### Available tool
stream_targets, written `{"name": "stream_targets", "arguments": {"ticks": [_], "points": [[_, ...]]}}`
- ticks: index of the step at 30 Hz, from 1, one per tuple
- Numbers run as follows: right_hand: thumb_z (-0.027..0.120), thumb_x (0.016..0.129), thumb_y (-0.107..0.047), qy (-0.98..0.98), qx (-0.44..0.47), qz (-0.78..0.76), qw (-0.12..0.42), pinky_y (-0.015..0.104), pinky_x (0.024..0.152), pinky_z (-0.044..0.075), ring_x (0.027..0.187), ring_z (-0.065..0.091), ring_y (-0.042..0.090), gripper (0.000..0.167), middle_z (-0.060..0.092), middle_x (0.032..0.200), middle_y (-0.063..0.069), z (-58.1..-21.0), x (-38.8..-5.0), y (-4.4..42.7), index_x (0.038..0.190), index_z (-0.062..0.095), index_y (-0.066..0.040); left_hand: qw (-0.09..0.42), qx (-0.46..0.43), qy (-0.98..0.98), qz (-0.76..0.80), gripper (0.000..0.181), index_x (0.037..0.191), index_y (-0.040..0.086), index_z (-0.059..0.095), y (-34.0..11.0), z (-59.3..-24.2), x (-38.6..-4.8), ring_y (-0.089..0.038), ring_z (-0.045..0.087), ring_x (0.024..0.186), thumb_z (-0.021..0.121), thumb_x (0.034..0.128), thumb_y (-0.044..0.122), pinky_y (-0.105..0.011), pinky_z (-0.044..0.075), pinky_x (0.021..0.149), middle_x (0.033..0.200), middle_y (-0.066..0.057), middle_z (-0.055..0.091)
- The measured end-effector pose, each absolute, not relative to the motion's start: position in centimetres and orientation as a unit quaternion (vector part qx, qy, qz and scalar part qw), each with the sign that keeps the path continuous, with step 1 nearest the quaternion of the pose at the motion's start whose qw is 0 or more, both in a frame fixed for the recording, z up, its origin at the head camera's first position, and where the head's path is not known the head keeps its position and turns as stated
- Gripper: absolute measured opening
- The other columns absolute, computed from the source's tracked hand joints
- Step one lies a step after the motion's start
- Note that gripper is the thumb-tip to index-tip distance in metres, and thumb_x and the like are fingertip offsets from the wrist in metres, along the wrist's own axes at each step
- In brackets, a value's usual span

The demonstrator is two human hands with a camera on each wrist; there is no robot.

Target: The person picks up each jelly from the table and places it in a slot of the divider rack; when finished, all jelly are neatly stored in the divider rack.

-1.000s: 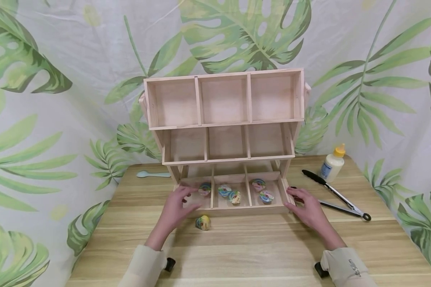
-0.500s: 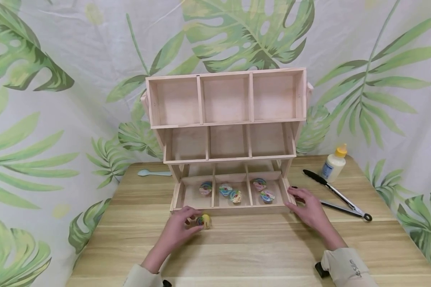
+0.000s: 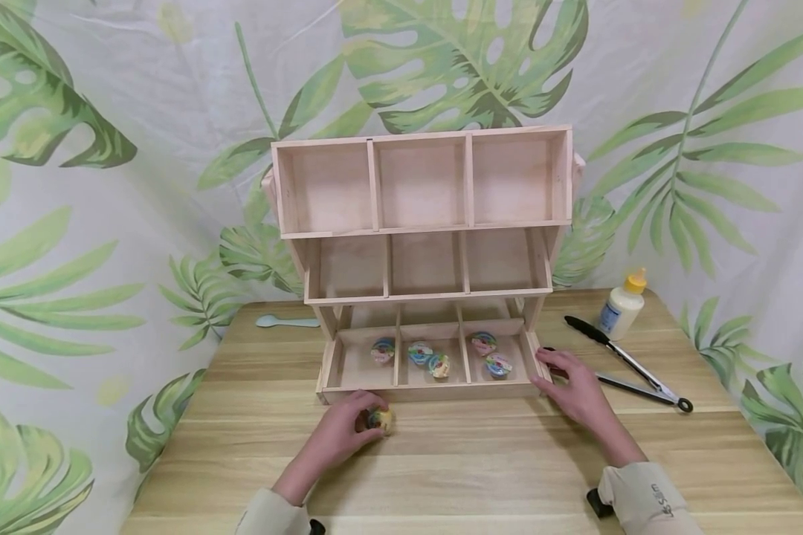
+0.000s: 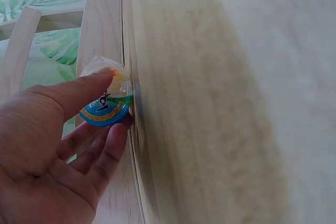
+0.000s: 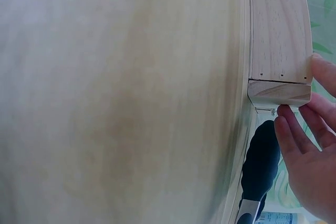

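Observation:
My left hand (image 3: 337, 435) pinches a small jelly cup (image 3: 381, 420) with a yellow and blue lid, in front of the wooden rack's lower left. In the left wrist view the thumb lies on the jelly cup (image 4: 106, 94) and the fingers are behind it. The tiered wooden rack (image 3: 435, 392) has three rows of compartments. In its bottom row lie one jelly cup (image 3: 383, 351) at left, two in the middle and two at right. My right hand (image 3: 578, 386) touches the bottom tray's right end; in the right wrist view its fairly straight fingers meet the wooden corner (image 5: 279, 93).
Black-tipped tongs (image 3: 632, 365) lie spread at the right, partly behind my right hand. Behind them stands a bottle (image 3: 621, 308) with a yellow cap. A pale blue spoon (image 3: 286, 322) lies left of the rack. A leaf-patterned cloth (image 3: 140, 186) hangs behind the table.
My left hand has moved down from the bottom left compartment to the jelly cup on the table and taken hold of it. My right hand has stayed at the tray's right end.

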State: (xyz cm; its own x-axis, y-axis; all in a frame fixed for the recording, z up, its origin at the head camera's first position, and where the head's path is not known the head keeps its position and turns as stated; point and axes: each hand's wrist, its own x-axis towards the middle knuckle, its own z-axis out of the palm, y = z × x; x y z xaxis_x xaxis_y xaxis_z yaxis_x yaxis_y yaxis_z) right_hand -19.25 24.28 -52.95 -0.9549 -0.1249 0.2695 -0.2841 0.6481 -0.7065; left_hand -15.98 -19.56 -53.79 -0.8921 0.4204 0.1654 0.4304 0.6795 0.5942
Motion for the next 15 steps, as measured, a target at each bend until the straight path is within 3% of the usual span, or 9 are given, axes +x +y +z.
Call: {"name": "stream_targets", "arguments": {"ticks": [6,15], "points": [[0.079,0.091,-0.005,-0.902,0.118,0.404,0.101,0.053,0.1,0.055,0.12,0.063,0.044,0.047,0.063,0.133,0.025,-53.1,-19.27,24.3,0.133,0.064,0.008,-0.025,-0.249,-0.907,-0.337,0.031,0.113,0.014,0.071,-19.46,-53.79,-16.05,-0.01,0.058,0.082,0.085,0.0857,0.014,-0.022,0.05,0.07,0.108,0.002,0.07],[0.079,0.092,-0.007,-0.902,0.113,0.405,0.097,0.054,0.101,0.054,0.121,0.063,0.044,0.047,0.063,0.135,0.026,-53.04,-19.3,24.39,0.134,0.064,0.007,-0.068,-0.239,-0.894,-0.372,0.022,0.108,0.017,0.067,-19.31,-53.69,-16.2,-0.009,0.055,0.076,0.081,0.0901,0.019,-0.02,0.047,0.064,0.092,0.004,0.062]]}}
